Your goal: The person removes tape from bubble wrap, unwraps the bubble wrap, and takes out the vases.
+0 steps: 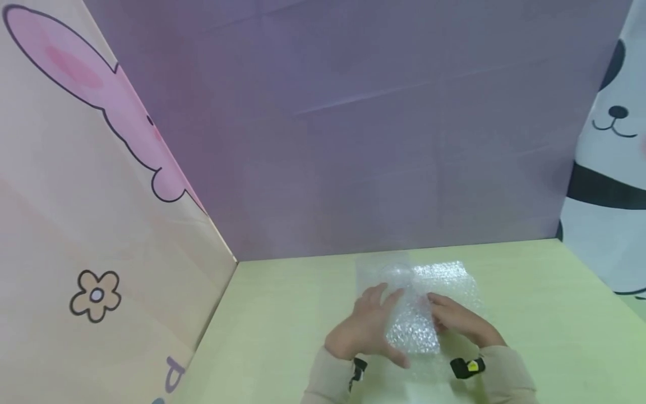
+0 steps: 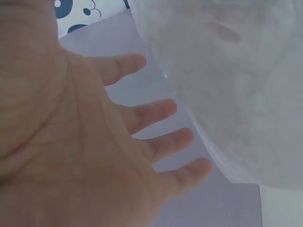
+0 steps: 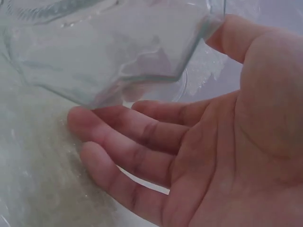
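Note:
A clear glass container (image 3: 109,61) with angular edges shows in the right wrist view. My right hand (image 1: 461,322) holds it, thumb at one edge and curled fingers beneath. Bubble wrap (image 1: 414,334) lies around and under the hands in the head view, with part of it raised between them. At its left side my left hand (image 1: 368,325) has its fingers spread and the thumb apart. In the left wrist view those fingers are straight, close beside a hanging translucent sheet of the wrap (image 2: 227,94). The glass is hard to make out in the head view.
The light yellow-green table (image 1: 282,314) meets a grey-purple back panel (image 1: 353,140). A cream side panel (image 1: 126,235) with a pink rabbit stands on the left, and a panda-printed panel (image 1: 605,235) on the right.

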Action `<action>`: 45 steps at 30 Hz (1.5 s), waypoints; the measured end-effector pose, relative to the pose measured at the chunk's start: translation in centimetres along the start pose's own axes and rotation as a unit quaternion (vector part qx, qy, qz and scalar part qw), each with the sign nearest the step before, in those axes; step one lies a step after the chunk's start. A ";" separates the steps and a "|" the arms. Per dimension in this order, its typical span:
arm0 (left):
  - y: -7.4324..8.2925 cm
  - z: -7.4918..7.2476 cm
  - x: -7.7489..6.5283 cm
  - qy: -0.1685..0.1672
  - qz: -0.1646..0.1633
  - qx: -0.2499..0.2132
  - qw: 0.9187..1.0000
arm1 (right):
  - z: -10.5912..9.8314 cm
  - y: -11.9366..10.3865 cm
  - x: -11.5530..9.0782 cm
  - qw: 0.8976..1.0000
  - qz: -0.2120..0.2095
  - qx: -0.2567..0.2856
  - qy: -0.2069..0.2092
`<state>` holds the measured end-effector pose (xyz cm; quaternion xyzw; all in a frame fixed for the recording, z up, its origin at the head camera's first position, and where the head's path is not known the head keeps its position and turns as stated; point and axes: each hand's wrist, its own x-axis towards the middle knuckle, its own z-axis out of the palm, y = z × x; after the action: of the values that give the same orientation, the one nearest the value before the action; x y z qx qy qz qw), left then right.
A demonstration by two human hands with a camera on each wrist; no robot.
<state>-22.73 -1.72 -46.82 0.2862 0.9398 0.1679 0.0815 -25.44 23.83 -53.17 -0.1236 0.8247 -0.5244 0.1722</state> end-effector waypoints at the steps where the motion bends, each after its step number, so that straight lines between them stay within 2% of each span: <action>1: 0.1 -0.1 0.0 0.000 0.005 0.007 1.000 | 0.0 0.1 0.0 1.000 -0.001 -0.003 0.001; 9: 0.2 -0.2 0.1 0.014 0.042 0.042 0.998 | 0.0 0.3 0.0 1.000 -0.006 -0.004 0.008; 18: -0.6 -0.6 -0.1 0.030 0.047 0.016 0.998 | 0.3 0.2 0.3 1.000 -0.011 0.007 0.002; 30: -1.7 -1.8 -0.4 0.059 0.031 -0.028 0.997 | 0.2 0.3 0.4 1.000 -0.009 0.010 -0.013; 36: -2.5 -2.3 -0.8 0.062 0.020 -0.049 0.997 | 0.3 0.5 0.3 1.000 -0.001 0.013 -0.018; 45: -3.3 -2.6 -0.8 0.079 0.019 -0.051 0.995 | 0.2 0.2 0.4 1.000 0.007 0.010 -0.013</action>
<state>-24.43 -5.44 -45.56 0.2852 0.9281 0.2389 0.0186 -25.72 23.56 -53.50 -0.1229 0.8178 -0.5298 0.1882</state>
